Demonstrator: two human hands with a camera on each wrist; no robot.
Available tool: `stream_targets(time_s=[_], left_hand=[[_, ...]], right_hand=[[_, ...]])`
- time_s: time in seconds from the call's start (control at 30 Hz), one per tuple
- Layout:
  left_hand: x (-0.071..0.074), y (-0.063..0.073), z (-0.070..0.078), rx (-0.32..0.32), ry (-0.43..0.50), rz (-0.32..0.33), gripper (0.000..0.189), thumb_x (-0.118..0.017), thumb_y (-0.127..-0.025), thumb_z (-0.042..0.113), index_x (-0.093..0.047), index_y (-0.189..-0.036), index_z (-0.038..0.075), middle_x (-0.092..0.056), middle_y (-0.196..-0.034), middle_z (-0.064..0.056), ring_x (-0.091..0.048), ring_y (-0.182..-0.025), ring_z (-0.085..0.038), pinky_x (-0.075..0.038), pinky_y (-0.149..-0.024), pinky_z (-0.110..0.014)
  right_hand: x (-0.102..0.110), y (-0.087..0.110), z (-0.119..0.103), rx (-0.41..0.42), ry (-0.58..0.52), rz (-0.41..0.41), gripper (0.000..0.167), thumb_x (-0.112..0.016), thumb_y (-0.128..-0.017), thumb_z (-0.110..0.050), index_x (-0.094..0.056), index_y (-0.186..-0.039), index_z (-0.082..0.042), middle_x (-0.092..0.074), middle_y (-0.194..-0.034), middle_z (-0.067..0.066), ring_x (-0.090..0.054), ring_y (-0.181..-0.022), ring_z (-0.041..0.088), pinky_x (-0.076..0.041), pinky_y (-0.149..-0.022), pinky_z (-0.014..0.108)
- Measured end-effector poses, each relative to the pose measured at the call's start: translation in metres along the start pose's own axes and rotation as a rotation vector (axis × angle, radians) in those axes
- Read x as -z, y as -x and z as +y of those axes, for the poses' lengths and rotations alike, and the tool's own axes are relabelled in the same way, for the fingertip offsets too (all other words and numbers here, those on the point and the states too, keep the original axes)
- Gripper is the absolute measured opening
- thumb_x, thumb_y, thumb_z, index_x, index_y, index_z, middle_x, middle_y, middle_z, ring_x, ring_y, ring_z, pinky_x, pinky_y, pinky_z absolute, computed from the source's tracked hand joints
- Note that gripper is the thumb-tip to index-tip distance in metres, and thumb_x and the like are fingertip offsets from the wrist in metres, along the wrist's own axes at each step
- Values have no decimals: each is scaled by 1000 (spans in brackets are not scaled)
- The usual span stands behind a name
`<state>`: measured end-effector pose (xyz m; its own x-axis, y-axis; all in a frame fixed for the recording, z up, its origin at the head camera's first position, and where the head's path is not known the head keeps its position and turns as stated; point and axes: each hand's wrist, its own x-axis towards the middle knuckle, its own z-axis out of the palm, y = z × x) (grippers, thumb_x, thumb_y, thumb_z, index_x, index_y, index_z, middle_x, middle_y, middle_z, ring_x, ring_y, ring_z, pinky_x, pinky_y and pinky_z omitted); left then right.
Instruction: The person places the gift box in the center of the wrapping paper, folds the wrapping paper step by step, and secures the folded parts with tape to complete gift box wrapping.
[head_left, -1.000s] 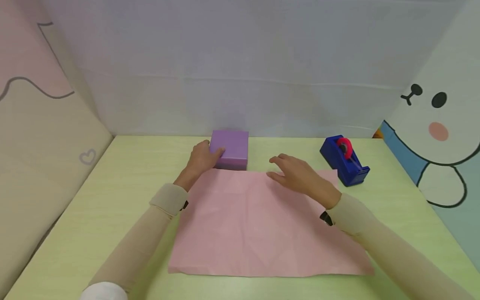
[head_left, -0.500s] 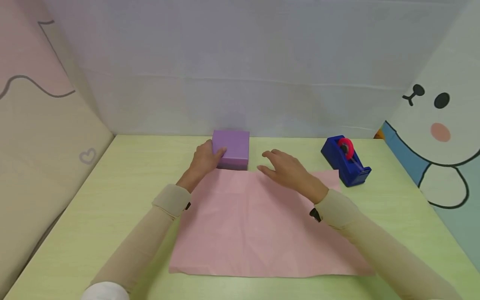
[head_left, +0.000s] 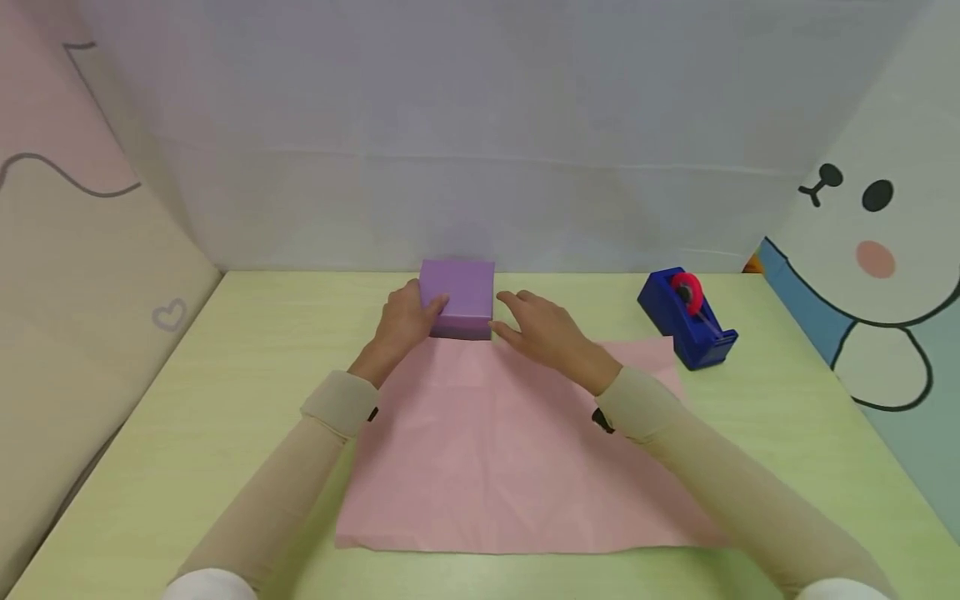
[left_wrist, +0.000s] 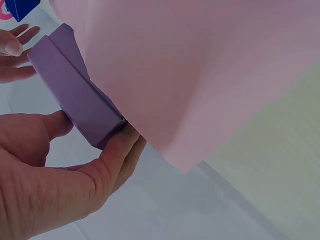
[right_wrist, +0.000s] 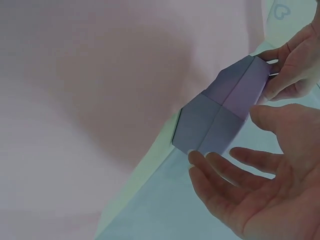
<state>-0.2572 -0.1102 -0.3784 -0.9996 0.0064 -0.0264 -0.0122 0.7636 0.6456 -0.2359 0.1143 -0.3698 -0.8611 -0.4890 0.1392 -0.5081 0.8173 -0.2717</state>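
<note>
Purple box [head_left: 456,292]: sitting between both hands' fingers, the left hand's [head_left: 405,315] gripping its left side. Right hand [head_left: 546,329]: holding its fingers loosely parted, just beside the box. Pink sheet [head_left: 487,467]: lying nearer than the fingers, on the desk [head_left: 262,342]. Blue tape dispenser [head_left: 697,343]: standing right of the fingers.

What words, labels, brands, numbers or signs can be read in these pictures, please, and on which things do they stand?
There is no readable text in any view.
Purple box: no lettering shows.
Pink sheet: no print shows.
Blue tape dispenser: nothing legible; any small marking on it is too small to tell.
The heart at the left and cartoon face at the right are drawings, not words.
</note>
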Motion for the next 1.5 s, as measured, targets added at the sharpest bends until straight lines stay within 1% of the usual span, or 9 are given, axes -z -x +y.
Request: stream_targets(time_s=[0.17, 0.3, 0.57, 0.63, 0.77, 0.87, 1.07, 1.3, 1.5], left_hand=[[0, -1, -1, -12, 20, 0, 56, -57, -107, 33, -48, -137, -13, -62, -127, -32, -63, -112, -42, -52, -95, -52], [1, -1, -2, -21, 24, 3, 55, -57, -106, 34, -49, -135, -12, -63, -125, -31, -64, -111, -43, -52, -93, -53], [1, 0, -2, -31, 20, 9, 54, -57, -106, 33, -51, -132, -13, -64, -121, -31, -65, -109, -44, -52, -92, -53], [2, 0, -2, -29, 19, 8, 54, -57, -106, 33, -50, -133, -13, -64, -121, -31, -65, -110, -44, -53, -92, -53], [1, 1, -1, -29, 26, 7, 54, -58, -106, 34, -50, -134, -12, -64, -122, -30, -65, -110, -44, -53, -91, -53], [1, 1, 0, -30, 28, 7, 55, -58, -106, 34, -50, -135, -12, -64, -123, -31, -65, -109, -44, -53, -91, -53], [1, 1, -1, -40, 15, 11, 54, -58, -106, 33, -50, -133, -13, -64, -122, -31, -65, -109, -45, -54, -91, -53], [0, 0, -4, -39, 19, 12, 55, -57, -106, 34, -50, -135, -13, -64, -123, -32, -65, -109, -45, -54, -91, -54], [0, 0, -5, -39, 16, 10, 55, -57, -107, 34, -49, -135, -12, -64, -122, -32, -66, -107, -44, -54, -89, -53]], right_hand=[[-5, -8, -6, 29, 7, 23, 54, -63, -104, -32, -53, -145, 2, -63, -131, 26, -68, -110, 37, -58, -88, 49], [-9, -12, -8, 30, 2, 23, 53, -61, -105, -32, -53, -146, 0, -62, -133, 26, -67, -112, 37, -57, -91, 49], [-15, -23, -13, -24, 29, -9, 57, -56, -107, -35, -47, -152, -3, -59, -138, 26, -65, -118, 38, -55, -94, 50], [-17, -25, -15, -45, 27, -24, 57, -53, -108, -37, -45, -153, -4, -58, -139, 26, -64, -119, 39, -55, -94, 51], [-18, -28, -17, -104, -11, -44, 57, -44, -111, -40, -42, -156, -5, -56, -141, 27, -61, -123, 41, -52, -98, 54], [-18, -29, -17, -128, -32, -48, 56, -41, -112, -38, -41, -157, -5, -55, -143, 27, -59, -126, 42, -50, -101, 54], [-20, -32, -15, -120, -90, -56, 56, -43, -112, -34, -38, -157, -2, -52, -145, 30, -57, -129, 43, -47, -106, 53], [-25, -35, -14, -133, -207, -83, 59, -39, -113, -31, -27, -159, 3, -47, -147, 35, -50, -135, 45, -41, -112, 53], [-27, -36, -13, -112, -241, -98, 61, -36, -113, -30, -23, -159, 7, -46, -148, 35, -48, -137, 43, -39, -114, 50]])
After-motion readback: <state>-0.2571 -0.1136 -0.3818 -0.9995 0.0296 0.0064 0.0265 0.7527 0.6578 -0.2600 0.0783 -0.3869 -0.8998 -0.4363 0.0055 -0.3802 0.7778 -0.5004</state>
